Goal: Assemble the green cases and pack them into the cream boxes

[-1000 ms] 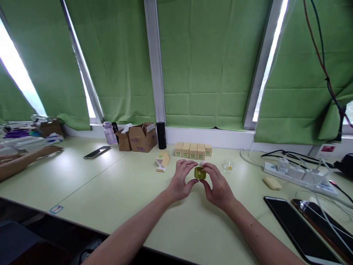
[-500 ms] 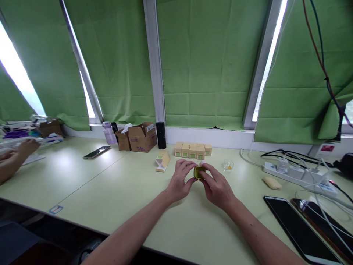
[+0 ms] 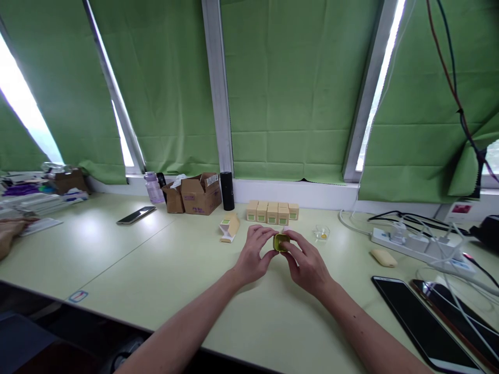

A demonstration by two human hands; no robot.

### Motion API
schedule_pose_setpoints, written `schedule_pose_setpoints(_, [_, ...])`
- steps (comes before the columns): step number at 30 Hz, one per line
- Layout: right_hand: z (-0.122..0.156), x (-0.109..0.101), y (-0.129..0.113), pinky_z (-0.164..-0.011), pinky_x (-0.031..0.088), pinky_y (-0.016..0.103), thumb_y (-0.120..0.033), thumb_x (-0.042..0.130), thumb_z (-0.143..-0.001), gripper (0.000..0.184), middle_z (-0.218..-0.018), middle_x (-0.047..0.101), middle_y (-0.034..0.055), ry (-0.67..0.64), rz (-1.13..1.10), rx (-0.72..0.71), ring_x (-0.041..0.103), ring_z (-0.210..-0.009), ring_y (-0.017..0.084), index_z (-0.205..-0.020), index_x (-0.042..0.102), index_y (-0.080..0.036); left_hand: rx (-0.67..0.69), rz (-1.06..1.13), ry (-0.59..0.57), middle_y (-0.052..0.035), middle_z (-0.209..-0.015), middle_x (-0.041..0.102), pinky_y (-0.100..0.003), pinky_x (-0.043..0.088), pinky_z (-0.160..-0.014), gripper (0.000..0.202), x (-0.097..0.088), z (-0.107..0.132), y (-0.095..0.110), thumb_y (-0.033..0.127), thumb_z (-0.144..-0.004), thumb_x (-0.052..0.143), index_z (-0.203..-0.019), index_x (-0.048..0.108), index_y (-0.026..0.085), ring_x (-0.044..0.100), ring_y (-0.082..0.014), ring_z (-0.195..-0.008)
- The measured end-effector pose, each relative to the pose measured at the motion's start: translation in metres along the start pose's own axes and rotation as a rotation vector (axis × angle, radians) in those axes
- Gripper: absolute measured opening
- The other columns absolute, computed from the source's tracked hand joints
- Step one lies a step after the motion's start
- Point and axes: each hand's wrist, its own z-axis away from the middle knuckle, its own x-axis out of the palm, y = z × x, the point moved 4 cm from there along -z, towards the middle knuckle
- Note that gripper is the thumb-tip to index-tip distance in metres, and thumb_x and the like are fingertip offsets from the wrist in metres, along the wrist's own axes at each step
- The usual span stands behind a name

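Note:
My left hand (image 3: pixel 255 253) and my right hand (image 3: pixel 307 264) meet over the middle of the pale green table (image 3: pixel 163 259), both pinching a small olive-green case (image 3: pixel 280 242) between their fingertips. Just behind them stands a row of several small tan boxes (image 3: pixel 272 212) with green labels. One more tan box (image 3: pixel 229 228) lies open on its side to the left. A small clear dish (image 3: pixel 322 233) with something yellow in it sits to the right.
Open cardboard boxes (image 3: pixel 197 194), a black cylinder (image 3: pixel 226 190) and a purple bottle (image 3: pixel 150 188) stand by the window sill. A phone (image 3: pixel 136 214) lies left. A power strip (image 3: pixel 421 243) with cables, a yellow pad (image 3: pixel 384 257) and two dark tablets (image 3: pixel 421 322) are right. Another person's hand (image 3: pixel 10 234) rests far left.
My fingers have closed tighter round the green case, hiding more of it. The other person's arm at far left has drawn back toward the table's edge.

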Motion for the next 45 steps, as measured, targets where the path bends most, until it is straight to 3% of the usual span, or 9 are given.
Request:
schedule_pose_setpoints(11, [-0.003, 0.001, -0.001, -0.092, 0.063, 0.046, -0.005, 0.048, -0.098, 0.037, -0.133, 0.059, 0.0185, -0.003, -0.016, -0.006, 0.063, -0.125, 0.031, -0.13, 0.057, -0.022, -0.001, 0.002, 0.028, -0.0128, -0.124, 0.065, -0.053, 0.045, -0.104, 0.042, 0.0, 0.0, 0.0, 0.021, -0.095, 0.065, -0.137, 0.058, 0.024, 0.051, -0.0309, -0.12])
schedule_pose_setpoints(16, [-0.002, 0.003, 0.002, -0.099, 0.06, 0.048, -0.008, 0.049, -0.099, 0.038, -0.134, 0.06, 0.0165, 0.001, -0.101, 0.063, 0.061, -0.129, 0.03, -0.132, 0.055, -0.024, 0.025, 0.012, 0.01, -0.0138, -0.129, 0.064, -0.054, 0.042, -0.107, 0.05, -0.002, 0.0, 0.002, 0.021, -0.093, 0.066, -0.141, 0.053, 0.023, 0.05, -0.0313, -0.122])
schedule_pose_setpoints(20, [0.002, 0.002, 0.009, -0.105, 0.056, 0.051, -0.014, 0.053, -0.098, 0.036, -0.132, 0.063, 0.0147, 0.065, -0.218, 0.214, 0.06, -0.129, 0.029, -0.133, 0.053, -0.025, 0.025, 0.027, -0.01, -0.0154, -0.133, 0.061, -0.054, 0.042, -0.106, 0.054, -0.004, 0.001, 0.005, 0.017, -0.093, 0.061, -0.145, 0.046, 0.021, 0.05, -0.032, -0.122])
schedule_pose_setpoints(26, [0.008, 0.014, 0.022, -0.095, 0.06, 0.046, -0.036, 0.061, -0.099, 0.027, -0.119, 0.071, 0.0107, 0.113, -0.577, 0.588, 0.071, -0.106, 0.025, -0.124, 0.057, -0.025, 0.023, -0.026, 0.048, -0.0146, -0.135, 0.06, -0.053, 0.04, -0.107, 0.053, -0.006, 0.002, 0.004, 0.01, -0.091, 0.056, -0.142, 0.048, 0.022, 0.049, -0.032, -0.124])
schedule_pose_setpoints(31, [0.008, 0.023, 0.024, -0.088, 0.061, 0.046, -0.055, 0.071, -0.09, 0.04, -0.1, 0.076, 0.0077, 0.168, -0.897, 0.847, 0.074, -0.088, 0.024, -0.112, 0.058, -0.024, 0.054, -0.066, 0.022, -0.0146, -0.139, 0.058, -0.053, 0.041, -0.107, 0.054, -0.005, 0.002, 0.006, 0.008, -0.09, 0.056, -0.142, 0.049, 0.023, 0.048, -0.0322, -0.126])
schedule_pose_setpoints(41, [0.012, 0.03, 0.024, -0.068, 0.064, 0.041, -0.07, 0.077, -0.076, 0.065, -0.076, 0.077, 0.0029, 0.132, -1.048, 1.093, 0.075, -0.063, 0.023, -0.114, 0.054, -0.022, 0.025, -0.117, -0.062, -0.0139, -0.143, 0.054, -0.055, 0.044, -0.107, 0.06, 0.001, 0.004, 0.006, 0.006, -0.091, 0.058, -0.146, 0.049, 0.026, 0.043, -0.0321, -0.127])
schedule_pose_setpoints(45, [0.014, 0.035, 0.021, -0.061, 0.062, 0.038, -0.072, 0.079, -0.072, 0.07, -0.071, 0.075, 0.0012, 0.091, -1.064, 1.124, 0.074, -0.06, 0.023, -0.115, 0.052, -0.023, 0.044, -0.112, -0.085, -0.0129, -0.133, 0.059, -0.053, 0.048, -0.104, 0.054, 0.003, 0.005, 0.004, 0.006, -0.09, 0.06, -0.14, 0.056, 0.025, 0.044, -0.0312, -0.122])
